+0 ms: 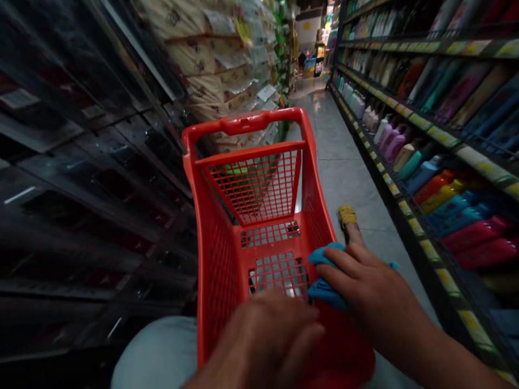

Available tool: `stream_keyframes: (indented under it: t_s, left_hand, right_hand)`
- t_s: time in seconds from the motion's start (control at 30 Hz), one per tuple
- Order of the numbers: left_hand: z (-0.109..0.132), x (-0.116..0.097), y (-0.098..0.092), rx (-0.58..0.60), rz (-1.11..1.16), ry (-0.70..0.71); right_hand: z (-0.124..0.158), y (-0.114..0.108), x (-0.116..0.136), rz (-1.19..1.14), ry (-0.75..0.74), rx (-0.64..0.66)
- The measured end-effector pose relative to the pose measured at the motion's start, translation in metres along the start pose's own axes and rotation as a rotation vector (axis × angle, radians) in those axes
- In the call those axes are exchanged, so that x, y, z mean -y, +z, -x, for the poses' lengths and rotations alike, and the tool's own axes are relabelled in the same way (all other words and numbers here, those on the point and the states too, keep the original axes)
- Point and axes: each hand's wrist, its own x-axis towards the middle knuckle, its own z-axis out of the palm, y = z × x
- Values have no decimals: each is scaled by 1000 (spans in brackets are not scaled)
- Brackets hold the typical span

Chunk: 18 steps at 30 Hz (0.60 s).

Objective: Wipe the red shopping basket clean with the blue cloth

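A red plastic shopping cart with grid walls fills the middle of the head view, its basket largely bare inside. My right hand is closed on a blue cloth and presses it against the cart's right side wall, near the rim. Folds of the cloth stick out on both sides of the fingers. My left hand hovers over the near part of the basket, smeared by motion; I cannot make out how its fingers are set or whether they touch anything.
Shelves with several rows of bottles line the right side. Stacked wrapped packs and dark boxed goods stand on the left. A grey tiled floor runs ahead. My foot in a yellow sandal is beside the cart.
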Motion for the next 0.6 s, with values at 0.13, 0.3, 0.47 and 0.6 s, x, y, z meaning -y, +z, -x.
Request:
stream_keyframes:
  t_s: [0.13, 0.3, 0.47, 0.6]
  left_hand:
    - [14, 89, -30, -116, -169, -99]
    - [46, 130, -16, -393, 273, -153]
    - [51, 107, -6, -449, 459, -102]
    - [51, 110, -10, -321, 331, 44]
  right_hand:
    - [34, -18, 27, -42, -92, 162]
    - [43, -42, 52, -41, -116, 326]
    - [22, -26, 42, 270, -163, 444]
    - [7, -4, 42, 376, -222, 745]
